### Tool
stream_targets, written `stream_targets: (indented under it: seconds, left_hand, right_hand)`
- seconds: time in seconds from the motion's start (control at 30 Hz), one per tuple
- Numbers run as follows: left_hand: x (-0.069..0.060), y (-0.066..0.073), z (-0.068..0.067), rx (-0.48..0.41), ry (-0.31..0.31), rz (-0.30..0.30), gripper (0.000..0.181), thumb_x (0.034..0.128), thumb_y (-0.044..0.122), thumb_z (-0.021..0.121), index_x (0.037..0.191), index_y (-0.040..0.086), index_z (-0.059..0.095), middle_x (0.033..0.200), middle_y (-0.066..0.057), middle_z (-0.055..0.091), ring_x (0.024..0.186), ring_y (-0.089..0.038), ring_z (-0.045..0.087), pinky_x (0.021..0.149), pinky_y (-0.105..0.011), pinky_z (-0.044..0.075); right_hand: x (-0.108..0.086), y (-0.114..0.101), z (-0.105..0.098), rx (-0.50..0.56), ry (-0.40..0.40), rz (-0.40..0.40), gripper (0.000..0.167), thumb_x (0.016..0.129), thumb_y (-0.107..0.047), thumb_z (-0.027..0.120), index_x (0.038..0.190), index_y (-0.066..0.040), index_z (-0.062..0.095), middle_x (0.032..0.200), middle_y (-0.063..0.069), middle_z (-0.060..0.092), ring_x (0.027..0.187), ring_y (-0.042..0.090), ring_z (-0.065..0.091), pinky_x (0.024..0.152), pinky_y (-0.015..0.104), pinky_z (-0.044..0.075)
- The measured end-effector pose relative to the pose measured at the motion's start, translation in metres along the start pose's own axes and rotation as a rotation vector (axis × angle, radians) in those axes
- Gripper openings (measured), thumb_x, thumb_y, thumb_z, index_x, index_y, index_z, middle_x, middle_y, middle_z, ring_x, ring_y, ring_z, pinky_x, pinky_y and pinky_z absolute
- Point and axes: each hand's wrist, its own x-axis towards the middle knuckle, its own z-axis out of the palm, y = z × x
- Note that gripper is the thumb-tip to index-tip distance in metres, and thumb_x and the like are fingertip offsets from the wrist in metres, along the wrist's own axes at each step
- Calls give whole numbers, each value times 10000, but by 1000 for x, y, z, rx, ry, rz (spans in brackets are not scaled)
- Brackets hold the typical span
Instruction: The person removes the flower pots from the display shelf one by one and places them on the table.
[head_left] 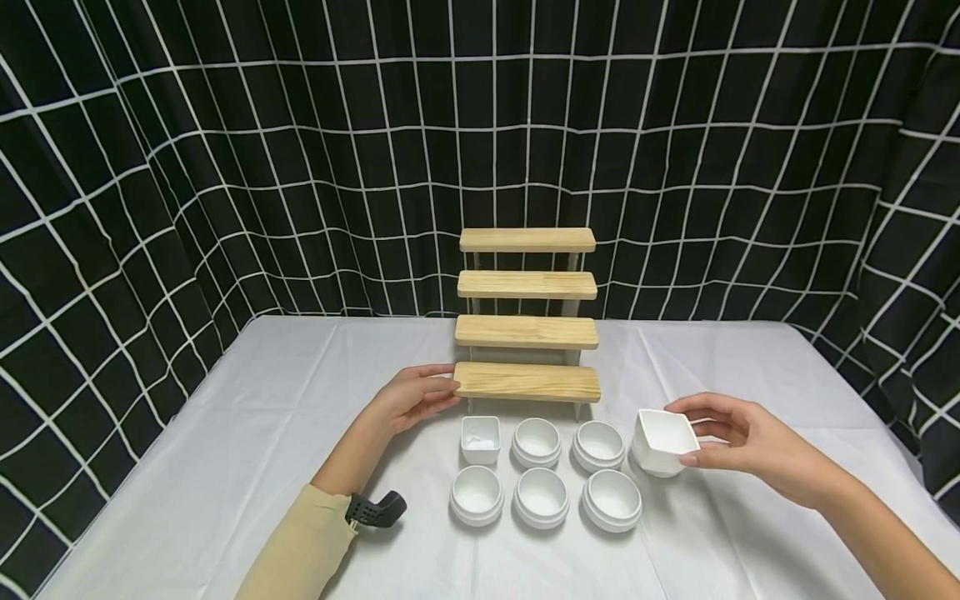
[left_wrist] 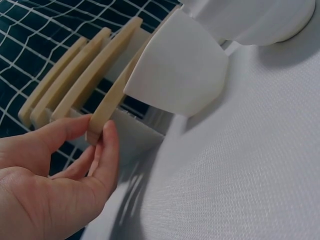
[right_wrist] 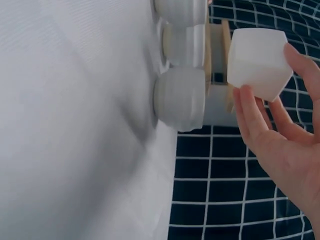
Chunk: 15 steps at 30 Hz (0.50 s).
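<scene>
My left hand [head_left: 405, 400] pinches the left end of the lowest wooden board [head_left: 527, 382] on a four-step display stand. In the left wrist view, the thumb and fingers of my left hand [left_wrist: 70, 180] lie on opposite faces of that board [left_wrist: 112, 97]. At the right, my right hand [head_left: 757, 450] grips a white square bowl [head_left: 663, 446] by its side. The right wrist view has this bowl [right_wrist: 260, 62] above the cloth, between thumb and fingers. Another white square bowl [head_left: 480, 439] stands before the stand's left end.
Several white round bowls [head_left: 542, 497] stand in two rows on the white tablecloth [head_left: 300, 400], in front of the stand. Three higher wooden boards [head_left: 527, 283] step up toward the back. A black grid-patterned curtain [head_left: 360, 150] surrounds the table's back and sides.
</scene>
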Motion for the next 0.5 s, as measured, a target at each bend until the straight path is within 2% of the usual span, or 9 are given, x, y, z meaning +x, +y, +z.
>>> stream_targets:
  seconds: [0.33, 0.5]
  left_hand:
    - [1, -1, 0, -8, -7, 2, 521, 1012, -110, 583, 1514, -140, 444, 1169, -233, 675, 810, -127, 740, 836, -218, 672]
    - [-1, -1, 1, -9, 0, -4, 521, 1011, -113, 584, 1514, -132, 449, 1163, -227, 672, 806, -130, 740, 824, -215, 673]
  right_hand:
    - [-15, 11, -2, 59, -47, 4, 485, 931, 96, 709, 1370, -87, 614, 1260, -82, 697, 1113, 96, 701, 866, 242, 651]
    - [-18, 16, -1, 93, -85, -20, 506, 925, 122, 699, 1374, -97, 618, 1271, -79, 695, 1111, 112, 710, 883, 232, 645]
